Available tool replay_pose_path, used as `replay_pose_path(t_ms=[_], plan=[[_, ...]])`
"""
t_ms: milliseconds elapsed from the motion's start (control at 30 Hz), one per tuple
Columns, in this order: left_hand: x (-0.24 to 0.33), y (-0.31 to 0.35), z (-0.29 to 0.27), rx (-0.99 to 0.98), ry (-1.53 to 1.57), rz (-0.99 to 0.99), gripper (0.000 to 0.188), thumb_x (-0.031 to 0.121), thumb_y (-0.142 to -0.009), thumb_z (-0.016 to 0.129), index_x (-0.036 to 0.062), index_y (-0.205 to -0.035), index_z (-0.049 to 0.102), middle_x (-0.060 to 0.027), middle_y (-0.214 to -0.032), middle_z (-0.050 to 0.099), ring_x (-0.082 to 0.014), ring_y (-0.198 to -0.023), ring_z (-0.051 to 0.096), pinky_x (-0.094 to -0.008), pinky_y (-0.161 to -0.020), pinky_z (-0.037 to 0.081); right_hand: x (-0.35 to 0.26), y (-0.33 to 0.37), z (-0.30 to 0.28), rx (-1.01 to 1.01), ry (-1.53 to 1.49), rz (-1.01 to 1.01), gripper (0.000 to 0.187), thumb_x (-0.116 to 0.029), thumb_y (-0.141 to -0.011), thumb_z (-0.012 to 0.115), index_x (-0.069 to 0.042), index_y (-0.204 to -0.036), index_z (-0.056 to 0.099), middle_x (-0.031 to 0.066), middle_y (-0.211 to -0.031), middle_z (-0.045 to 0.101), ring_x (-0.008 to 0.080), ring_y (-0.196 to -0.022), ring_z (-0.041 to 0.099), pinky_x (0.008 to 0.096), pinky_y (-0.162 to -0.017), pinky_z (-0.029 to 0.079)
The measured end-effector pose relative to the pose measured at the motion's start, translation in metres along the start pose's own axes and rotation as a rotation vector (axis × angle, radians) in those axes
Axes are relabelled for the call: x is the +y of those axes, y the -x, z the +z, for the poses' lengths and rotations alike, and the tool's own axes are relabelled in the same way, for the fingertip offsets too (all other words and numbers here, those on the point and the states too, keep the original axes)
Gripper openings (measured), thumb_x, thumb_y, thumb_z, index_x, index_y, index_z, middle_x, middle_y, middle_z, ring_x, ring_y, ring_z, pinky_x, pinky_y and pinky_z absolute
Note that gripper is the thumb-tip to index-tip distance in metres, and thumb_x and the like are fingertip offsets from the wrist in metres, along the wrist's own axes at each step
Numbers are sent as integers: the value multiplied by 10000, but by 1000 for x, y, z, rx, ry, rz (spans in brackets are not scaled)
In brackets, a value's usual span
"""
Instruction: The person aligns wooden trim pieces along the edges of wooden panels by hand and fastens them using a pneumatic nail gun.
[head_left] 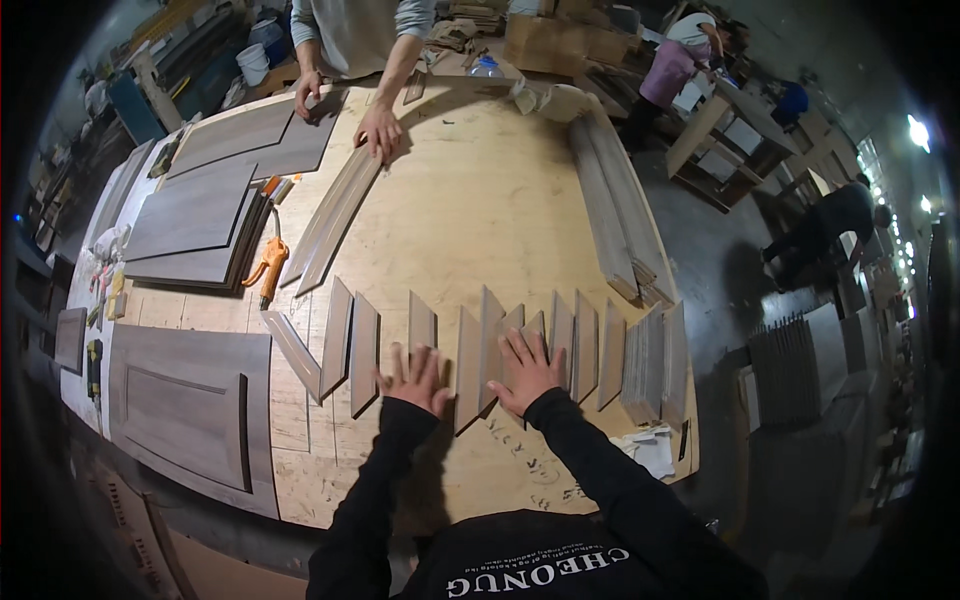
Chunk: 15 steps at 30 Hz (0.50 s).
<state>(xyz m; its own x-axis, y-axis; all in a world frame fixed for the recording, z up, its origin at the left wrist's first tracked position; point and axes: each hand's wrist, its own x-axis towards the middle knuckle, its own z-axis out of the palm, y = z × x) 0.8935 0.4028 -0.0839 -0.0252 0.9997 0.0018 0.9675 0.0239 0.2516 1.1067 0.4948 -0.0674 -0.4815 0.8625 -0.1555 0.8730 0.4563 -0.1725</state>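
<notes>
Both my hands lie palm down with fingers spread over a row of short grey wood strips with mitred ends. My left hand (413,379) rests on one strip (423,322) near the middle of the row. To its right, my right hand (527,370) covers parts of several strips, close to a longer-looking strip (490,335). Left of my left hand lie more mitred strips (364,350), set slightly apart. A tight bundle of strips (643,365) stands at the row's right end. Whatever lies under my palms is hidden.
Across the wooden table (480,190), a co-worker's hand (378,133) touches long strips (335,222). Stacked grey panels (190,220), an orange air blow gun (268,268) and a framed cabinet door (190,410) are at left. Long strips (610,205) lie along the right edge, white paper (650,452) nearer.
</notes>
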Motion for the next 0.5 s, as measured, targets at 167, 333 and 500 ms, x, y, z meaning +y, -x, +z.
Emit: replay_pose_path(t_ms=[167,333,500], plan=[[26,-8,8,-96,52,204,631,440,-868,482,159,-1410,321,-61,-1484,272,-347,-1381,171,-694,-1021,59,12,3,-1,-1,42,50,769,-523,-811,521,-198,-1446,234,57,-1517,154,385,-1377,106,722,-988,130],[12,-17,7,9,14,99,671,473,-845,508,165,-1411,321,-59,-1487,260,-359,-1380,163,-699,-1017,31,16,-1,-3,5,63,73,744,-540,-818,509,-230,-1442,246,70,-1517,149,396,-1375,104,724,-975,156],[32,-11,17,-23,-10,135,705,517,-833,514,173,-1414,314,-78,-1494,241,-348,-1392,130,-693,-1019,16,-10,-14,4,19,79,-33,695,-550,-844,469,-253,-1437,262,93,-1519,135,399,-1377,95,729,-967,157]])
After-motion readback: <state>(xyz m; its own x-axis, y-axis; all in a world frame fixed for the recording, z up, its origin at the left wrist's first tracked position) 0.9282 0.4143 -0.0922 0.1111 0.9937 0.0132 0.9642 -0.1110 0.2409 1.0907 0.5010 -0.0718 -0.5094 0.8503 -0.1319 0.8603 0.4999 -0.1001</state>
